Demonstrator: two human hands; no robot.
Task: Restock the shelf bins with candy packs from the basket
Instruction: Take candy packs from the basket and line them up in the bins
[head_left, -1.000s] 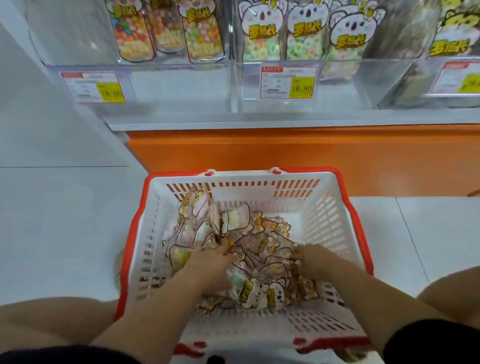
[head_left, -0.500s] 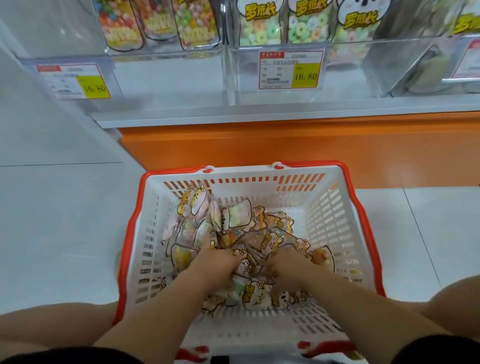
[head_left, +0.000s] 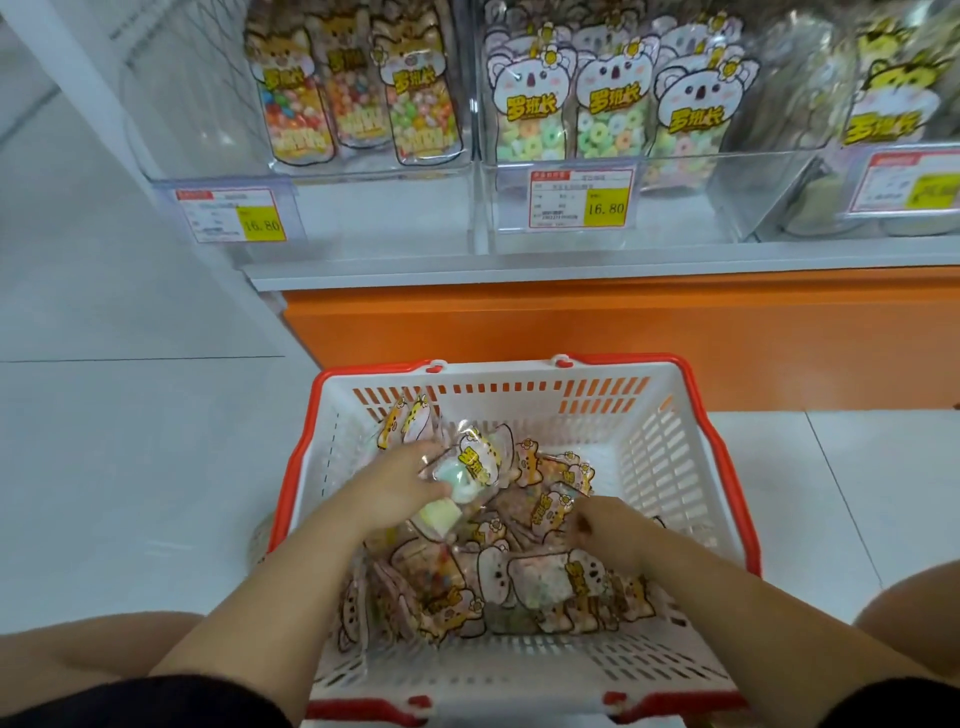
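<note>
Shelf bins across 12 o'clock: clear, w/ packs standing upright inside. Bear print at 11, koala print at 12, yellow print at 1.

Basket at 6 o'clock: white w/ red rim, on floor below shelf edge.

Candy packs heaped in basket btm, thickest toward its 6-7 side.

L hand at heap's 10: fingers & thumb grip pastel pack, tilted above heap.

R hand at heap's 3: fingers curled down among packs, blurred, can't tell if holding any.

Price tags on bin fronts.
</note>
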